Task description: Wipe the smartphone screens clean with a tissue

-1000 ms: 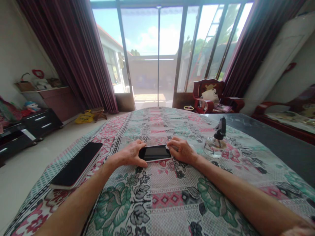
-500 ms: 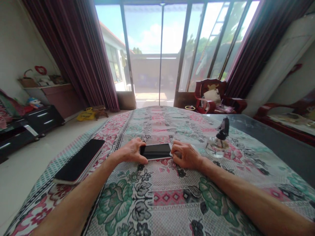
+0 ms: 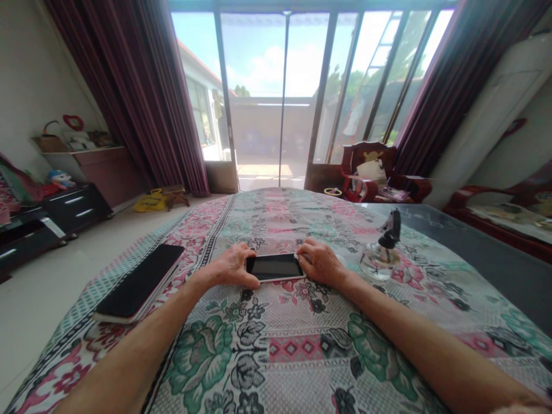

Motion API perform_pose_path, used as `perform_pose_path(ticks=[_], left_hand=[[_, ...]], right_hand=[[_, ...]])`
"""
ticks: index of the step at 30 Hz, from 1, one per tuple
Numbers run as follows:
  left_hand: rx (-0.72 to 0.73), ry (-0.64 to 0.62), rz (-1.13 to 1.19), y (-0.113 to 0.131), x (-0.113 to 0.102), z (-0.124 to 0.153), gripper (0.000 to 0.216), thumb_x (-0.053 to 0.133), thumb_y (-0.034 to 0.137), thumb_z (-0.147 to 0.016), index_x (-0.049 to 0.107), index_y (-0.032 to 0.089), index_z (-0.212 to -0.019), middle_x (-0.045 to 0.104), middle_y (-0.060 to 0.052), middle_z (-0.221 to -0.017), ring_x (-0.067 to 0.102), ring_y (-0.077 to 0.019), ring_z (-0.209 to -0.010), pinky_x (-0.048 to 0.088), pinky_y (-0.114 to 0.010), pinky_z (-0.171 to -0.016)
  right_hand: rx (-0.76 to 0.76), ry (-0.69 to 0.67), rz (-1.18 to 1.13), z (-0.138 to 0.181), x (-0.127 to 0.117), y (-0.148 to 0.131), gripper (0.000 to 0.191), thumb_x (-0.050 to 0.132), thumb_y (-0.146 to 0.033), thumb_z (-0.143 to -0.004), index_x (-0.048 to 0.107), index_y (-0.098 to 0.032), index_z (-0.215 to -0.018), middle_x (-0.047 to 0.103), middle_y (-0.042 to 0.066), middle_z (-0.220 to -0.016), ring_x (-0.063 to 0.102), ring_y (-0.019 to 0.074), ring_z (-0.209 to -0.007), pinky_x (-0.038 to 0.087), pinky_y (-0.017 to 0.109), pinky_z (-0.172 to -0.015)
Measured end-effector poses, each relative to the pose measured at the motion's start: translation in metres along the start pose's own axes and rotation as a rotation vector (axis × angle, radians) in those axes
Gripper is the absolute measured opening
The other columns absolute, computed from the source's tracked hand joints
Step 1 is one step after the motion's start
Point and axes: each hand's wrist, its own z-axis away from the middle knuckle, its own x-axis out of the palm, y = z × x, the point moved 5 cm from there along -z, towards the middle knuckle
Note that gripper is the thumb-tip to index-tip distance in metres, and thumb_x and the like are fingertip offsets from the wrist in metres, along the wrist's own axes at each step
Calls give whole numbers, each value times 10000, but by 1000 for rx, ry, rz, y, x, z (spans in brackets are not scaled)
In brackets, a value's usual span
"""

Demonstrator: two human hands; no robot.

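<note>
A smartphone (image 3: 275, 267) with a dark screen and white edges lies flat on the flowered tablecloth (image 3: 297, 356). My left hand (image 3: 237, 265) grips its left end, thumb along the near edge and fingers at the far edge. At the phone's right end is my right hand (image 3: 321, 263), its fingers curled together near the far corner. A small white bit shows at those fingertips; its kind I cannot make out. To the right stands a clear spray bottle (image 3: 382, 253) with a black trigger head, holding some liquid.
A black-covered notebook (image 3: 140, 282) lies on the table's left side. Beyond the table are a red wooden armchair (image 3: 351, 172), a yellow bag (image 3: 149, 199) on the floor and glass doors (image 3: 259, 132). A dark table (image 3: 435, 230) adjoins at the right.
My right hand has moved slightly away from me, from the phone's right edge toward its far right corner. The left hand keeps its grip, and the phone lies nearly as before.
</note>
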Motion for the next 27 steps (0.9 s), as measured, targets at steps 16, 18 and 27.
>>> perform_pose_path(ticks=[16, 18, 27], left_hand=[[34, 37, 3, 0, 3, -1, 535, 724, 520, -552, 651, 218, -988, 532, -51, -1002, 524, -239, -949, 455, -323, -822], [37, 46, 10, 0, 3, -1, 518, 727, 516, -555, 653, 216, -970, 535, -48, -1000, 525, -237, -953, 455, -318, -828], [15, 97, 41, 9, 1, 0, 599, 743, 440, -540, 633, 172, -1064, 542, -65, -1042, 534, -245, -986, 449, -325, -889]], right_hand=[[36, -48, -6, -7, 1, 3, 162, 492, -192, -856, 651, -172, -827, 597, 53, -835, 580, 152, -763, 440, 259, -729], [34, -48, -10, -12, 4, 8, 175, 483, -196, -874, 655, -176, -849, 596, 54, -847, 581, 152, -783, 443, 257, -747], [10, -12, -9, 9, -9, -5, 105, 516, -170, -805, 611, -176, -761, 580, 40, -785, 560, 146, -709, 438, 256, -680]])
